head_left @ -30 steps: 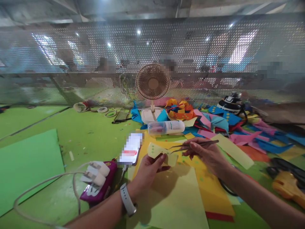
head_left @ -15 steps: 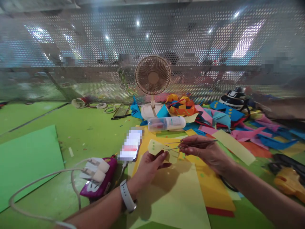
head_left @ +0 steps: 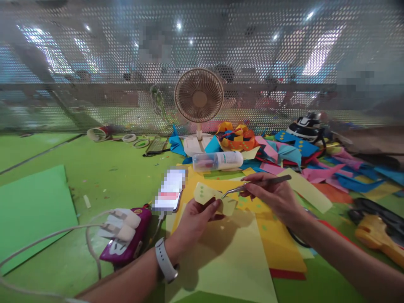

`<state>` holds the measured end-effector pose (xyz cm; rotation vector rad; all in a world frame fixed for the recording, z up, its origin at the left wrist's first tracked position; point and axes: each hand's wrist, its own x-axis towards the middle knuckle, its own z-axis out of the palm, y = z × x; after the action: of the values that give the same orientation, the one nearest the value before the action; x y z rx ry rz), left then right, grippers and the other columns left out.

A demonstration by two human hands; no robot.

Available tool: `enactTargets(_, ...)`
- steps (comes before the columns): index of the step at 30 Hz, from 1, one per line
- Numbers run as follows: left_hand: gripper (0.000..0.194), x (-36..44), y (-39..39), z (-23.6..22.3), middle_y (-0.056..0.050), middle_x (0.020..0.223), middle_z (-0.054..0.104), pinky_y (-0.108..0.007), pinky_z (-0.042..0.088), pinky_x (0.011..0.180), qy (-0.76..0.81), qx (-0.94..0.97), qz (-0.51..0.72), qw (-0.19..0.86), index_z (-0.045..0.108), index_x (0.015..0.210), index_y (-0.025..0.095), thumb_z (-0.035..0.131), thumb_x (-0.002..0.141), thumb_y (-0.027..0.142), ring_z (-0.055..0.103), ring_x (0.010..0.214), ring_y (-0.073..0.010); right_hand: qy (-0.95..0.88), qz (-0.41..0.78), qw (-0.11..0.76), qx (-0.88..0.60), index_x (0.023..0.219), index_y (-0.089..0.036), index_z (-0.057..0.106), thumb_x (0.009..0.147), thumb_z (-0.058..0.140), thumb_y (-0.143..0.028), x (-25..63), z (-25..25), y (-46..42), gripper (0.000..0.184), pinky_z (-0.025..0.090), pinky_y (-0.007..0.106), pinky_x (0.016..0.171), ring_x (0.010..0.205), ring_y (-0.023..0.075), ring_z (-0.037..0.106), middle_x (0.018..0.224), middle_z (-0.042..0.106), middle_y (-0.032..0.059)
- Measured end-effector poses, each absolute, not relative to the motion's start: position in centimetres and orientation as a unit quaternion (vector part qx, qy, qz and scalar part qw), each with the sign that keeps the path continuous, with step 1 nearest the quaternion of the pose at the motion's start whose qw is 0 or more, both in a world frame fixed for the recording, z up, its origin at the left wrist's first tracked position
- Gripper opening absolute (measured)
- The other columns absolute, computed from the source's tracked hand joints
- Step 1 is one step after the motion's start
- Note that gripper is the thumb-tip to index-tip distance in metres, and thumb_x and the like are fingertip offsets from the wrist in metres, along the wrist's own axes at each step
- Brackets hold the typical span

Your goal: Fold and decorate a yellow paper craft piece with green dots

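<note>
Left hand: I see the left hand (head_left: 196, 218) nearly closed, thumb and fingers pinching the paper piece from below.
Paper piece: the small pale yellow paper piece (head_left: 202, 192), curled and marked with green dots, is held up above the large pale yellow sheet (head_left: 232, 269).
Right hand: on my feed the right hand (head_left: 275, 194) is closed around the tweezers (head_left: 273, 180) in a pen-like grip.
Tweezer tips: they reach the paper piece beside the left thumb; I can't tell whether they grip anything.
Wrist: a watch with a white band (head_left: 164, 261) sits on the left one.
Phone: the lit phone (head_left: 170, 191) lies left of the paper piece, a cable plugged into its near end.
Beyond the hands: I have a clear bottle (head_left: 229, 160) on its side, in front of the desk fan (head_left: 199, 99).
</note>
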<state>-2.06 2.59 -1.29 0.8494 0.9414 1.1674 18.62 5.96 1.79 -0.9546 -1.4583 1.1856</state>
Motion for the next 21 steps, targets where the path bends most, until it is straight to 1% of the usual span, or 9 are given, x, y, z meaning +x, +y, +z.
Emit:
enactTargets(3, 0.028, -2.15, 2.65, -1.46, 0.0, 0.077, 0.067, -0.029, 0.056, 0.068, 0.409, 0.378, 0.511, 0.655, 0.069, 0.088, 0.016, 0.079, 0.066, 0.03, 0.063, 0.068, -0.0137, -0.599, 0.488, 0.497, -0.395, 0.095, -0.016, 0.064, 0.077, 0.07, -0.033, 18.57, 1.77, 6.02, 0.025, 0.055, 0.027, 0.059, 0.071, 0.02, 0.07, 0.076, 0.072, 0.0061)
enactTargets(8, 0.03, -2.23, 2.74, -1.67, 0.0, 0.081, 0.069, -0.027, 0.055, 0.066, 0.408, 0.386, 0.503, 0.657, 0.068, 0.092, 0.017, 0.078, 0.067, 0.032, 0.064, 0.07, -0.014, -0.596, 0.499, 0.497, -0.386, 0.091, -0.018, 0.065, 0.078, 0.069, -0.032, 18.53, 1.76, 6.1, 0.019, 0.053, 0.023, 0.058, 0.07, 0.0171, 0.07, 0.074, 0.073, 0.0042)
enactTargets(12, 0.029, -2.18, 2.78, -1.66, 0.0, 0.08, 0.068, -0.028, 0.056, 0.067, 0.404, 0.393, 0.51, 0.65, 0.068, 0.09, 0.017, 0.079, 0.067, 0.03, 0.063, 0.069, -0.0134, -0.601, 0.5, 0.489, -0.387, 0.09, -0.019, 0.064, 0.078, 0.069, -0.033, 18.49, 1.71, 6.09, 0.019, 0.05, 0.02, 0.055, 0.07, 0.0164, 0.07, 0.073, 0.073, 0.0039)
enactTargets(16, 0.028, -2.12, 2.81, -1.62, 0.0, 0.082, 0.067, -0.029, 0.057, 0.066, 0.4, 0.394, 0.514, 0.648, 0.068, 0.09, 0.017, 0.079, 0.067, 0.03, 0.061, 0.07, -0.0127, -0.605, 0.491, 0.489, -0.392, 0.091, -0.018, 0.064, 0.078, 0.069, -0.033, 18.42, 1.69, 6.06, 0.02, 0.05, 0.021, 0.055, 0.07, 0.0169, 0.07, 0.073, 0.073, 0.0048)
enactTargets(18, 0.029, -2.1, 2.82, -1.63, -0.001, 0.084, 0.067, -0.029, 0.057, 0.066, 0.401, 0.395, 0.513, 0.647, 0.068, 0.09, 0.017, 0.078, 0.067, 0.031, 0.062, 0.071, -0.0129, -0.605, 0.487, 0.492, -0.393, 0.091, -0.017, 0.065, 0.078, 0.069, -0.032, 18.34, 1.73, 6.0, 0.02, 0.051, 0.022, 0.056, 0.07, 0.0171, 0.07, 0.072, 0.073, 0.0047)
enactTargets(21, 0.027, -2.08, 2.79, -1.66, -0.001, 0.082, 0.067, -0.029, 0.057, 0.066, 0.405, 0.396, 0.51, 0.647, 0.068, 0.087, 0.016, 0.078, 0.067, 0.031, 0.062, 0.07, -0.0131, -0.605, 0.484, 0.496, -0.392, 0.091, -0.017, 0.065, 0.079, 0.068, -0.032, 18.15, 1.84, 5.82, 0.019, 0.053, 0.023, 0.058, 0.069, 0.0171, 0.07, 0.072, 0.072, 0.004)
